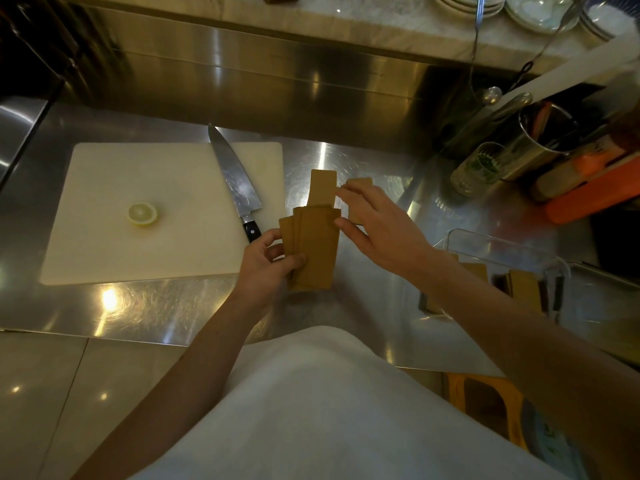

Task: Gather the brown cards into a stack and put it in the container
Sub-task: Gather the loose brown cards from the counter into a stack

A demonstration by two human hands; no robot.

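Observation:
My left hand grips a fanned bunch of brown cards just above the steel counter. A single brown card lies on the counter behind the bunch. My right hand hovers over another brown card, fingers spread, its fingertips touching the edges of the cards; most of that card is hidden under the hand. A clear plastic container stands to the right, with several brown cards inside it.
A white cutting board on the left carries a lemon half and a large knife. At the back right stand a glass, a metal utensil pot and an orange box.

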